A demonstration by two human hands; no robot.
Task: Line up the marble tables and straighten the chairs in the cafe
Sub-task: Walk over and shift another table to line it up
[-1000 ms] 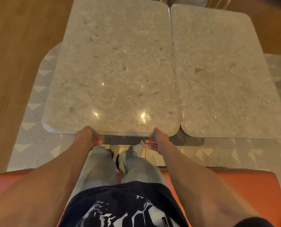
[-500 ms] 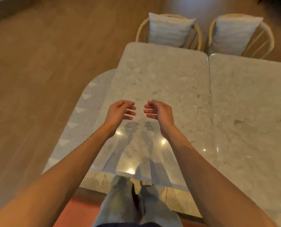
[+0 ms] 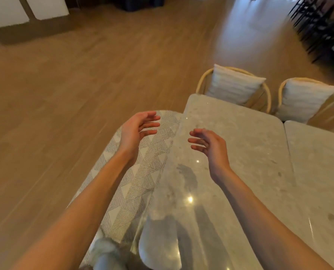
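Note:
Two grey marble tables stand side by side, edges nearly touching: the left marble table (image 3: 240, 156) under my arms and the right marble table (image 3: 318, 162) beside it. Behind them are two rattan chairs with pale cushions, the left chair (image 3: 234, 86) and the right chair (image 3: 304, 98), both pushed up to the far table edges. My left hand (image 3: 136, 131) hovers over the rug beyond the table's left edge, fingers spread and empty. My right hand (image 3: 211, 145) floats above the left table, fingers apart, holding nothing.
A patterned grey and white rug (image 3: 131, 188) lies under the tables. Wooden floor (image 3: 84, 84) stretches to the left and back. A white counter base (image 3: 25, 10) stands at the far left, dark chairs (image 3: 322, 26) at the far right.
My hands let go of the left table's near edge, rose and spread apart. My view has swung up and left, so the tables now sit at the lower right.

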